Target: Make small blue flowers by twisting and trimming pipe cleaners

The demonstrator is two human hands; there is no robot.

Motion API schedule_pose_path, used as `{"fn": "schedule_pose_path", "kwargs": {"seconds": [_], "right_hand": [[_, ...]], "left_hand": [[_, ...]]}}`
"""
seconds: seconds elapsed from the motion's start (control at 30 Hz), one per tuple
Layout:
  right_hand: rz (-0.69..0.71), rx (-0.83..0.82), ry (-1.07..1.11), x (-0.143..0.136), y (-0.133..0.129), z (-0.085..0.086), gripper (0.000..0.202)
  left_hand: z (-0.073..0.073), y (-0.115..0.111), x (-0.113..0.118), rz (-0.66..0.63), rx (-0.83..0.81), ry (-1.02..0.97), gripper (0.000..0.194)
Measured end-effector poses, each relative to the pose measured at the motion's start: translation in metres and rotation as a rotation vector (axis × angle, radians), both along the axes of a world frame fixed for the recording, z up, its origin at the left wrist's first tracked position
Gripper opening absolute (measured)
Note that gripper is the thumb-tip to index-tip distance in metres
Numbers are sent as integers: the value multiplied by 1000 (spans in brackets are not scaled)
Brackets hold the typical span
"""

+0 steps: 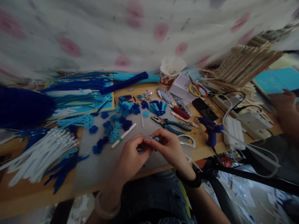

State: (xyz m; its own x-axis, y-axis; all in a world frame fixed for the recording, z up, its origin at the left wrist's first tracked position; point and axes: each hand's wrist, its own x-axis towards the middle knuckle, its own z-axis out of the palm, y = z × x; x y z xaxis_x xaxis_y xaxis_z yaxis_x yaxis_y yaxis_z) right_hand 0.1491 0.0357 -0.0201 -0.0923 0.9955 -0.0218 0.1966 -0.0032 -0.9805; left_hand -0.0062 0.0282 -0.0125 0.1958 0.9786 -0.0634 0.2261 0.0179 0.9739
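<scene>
My left hand (134, 152) and my right hand (169, 147) meet near the front of the table, fingers pinched together. Between the fingertips shows a small light-blue pipe cleaner piece (157, 139), mostly hidden, so its shape is unclear. Just left of the hands lies a white marker with a green band (123, 135). Beyond them are light-blue pipe cleaner flowers (114, 135) and dark-blue ones (100, 145) on a grey mat (93, 168). Teal-handled pliers (171, 124) rest behind my right hand, and white-handled scissors (188, 140) lie beside it, partly covered.
White looped pipe cleaners (42, 155) spread at the left, near blue bundles (79, 90). Rightward are a blue glue gun (211, 130), a phone (205, 109), a power strip (247, 115) with cords, and wooden sticks (247, 63). Another person's hand (285, 102) is far right.
</scene>
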Motion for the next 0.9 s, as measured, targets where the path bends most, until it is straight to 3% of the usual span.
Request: {"fn": "schedule_pose_path", "kwargs": {"seconds": [0.13,0.23,0.4,0.6,0.8,0.9], "right_hand": [[-25,60,-36,3,-2,7,23],[31,-3,87,5,-3,10,26],[29,-4,262,4,-10,5,27],[32,107,-80,8,-13,0,26],[122,154,-134,9,-11,7,15],[110,247,-213,9,-11,9,11]], "left_hand": [[0,-2,1,29,-67,-11,8],[2,-4,-1,58,-208,-101,11],[6,-5,-2,79,-280,-226,12],[10,-5,-8,-20,-361,-231,6],[9,-1,-19,-244,-377,-243,16],[9,-3,-21,-207,-355,-199,18]]}}
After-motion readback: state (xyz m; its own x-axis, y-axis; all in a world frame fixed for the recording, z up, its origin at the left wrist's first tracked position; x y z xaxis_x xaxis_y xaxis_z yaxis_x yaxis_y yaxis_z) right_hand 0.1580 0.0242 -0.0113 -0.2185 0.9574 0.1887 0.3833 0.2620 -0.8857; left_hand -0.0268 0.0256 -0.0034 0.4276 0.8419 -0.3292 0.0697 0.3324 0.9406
